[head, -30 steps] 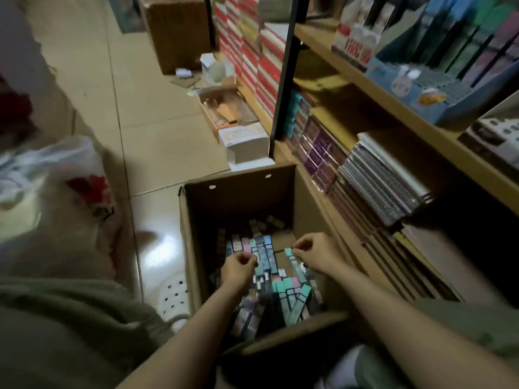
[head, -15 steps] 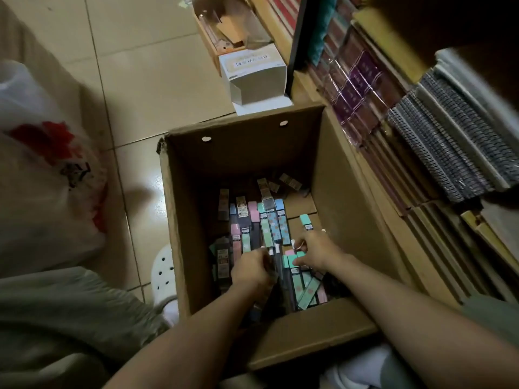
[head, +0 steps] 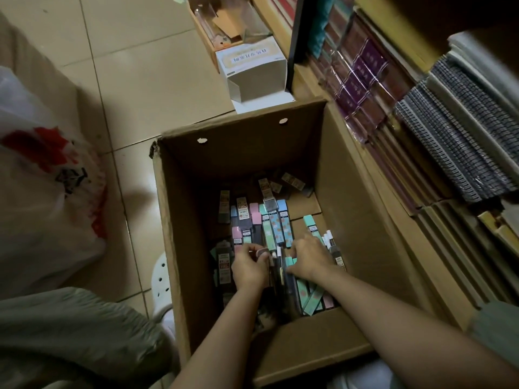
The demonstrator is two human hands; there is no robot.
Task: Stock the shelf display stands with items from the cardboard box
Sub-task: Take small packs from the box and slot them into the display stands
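An open cardboard box (head: 182,248) stands on the floor beside the shelf. Its bottom is covered with several long narrow pen packs (head: 283,223) in pink, teal, blue and dark colours. Both my hands are deep inside it. My left hand (head: 250,266) curls its fingers round a few dark packs near the middle. My right hand (head: 309,258) grips a bunch of packs with white-capped pens sticking out past its fingers. The display stands are out of view.
The low shelf (head: 407,220) on the right holds spiral notebooks (head: 455,147) and purple wrapped packs (head: 362,77). A small white carton (head: 252,71) and a brown tray (head: 224,26) lie on the tiled floor beyond the box. A white plastic bag (head: 47,192) sits left.
The view tipped down from the upper shelves onto the box. Both hands sank lower into the box and closed round packs near its middle.
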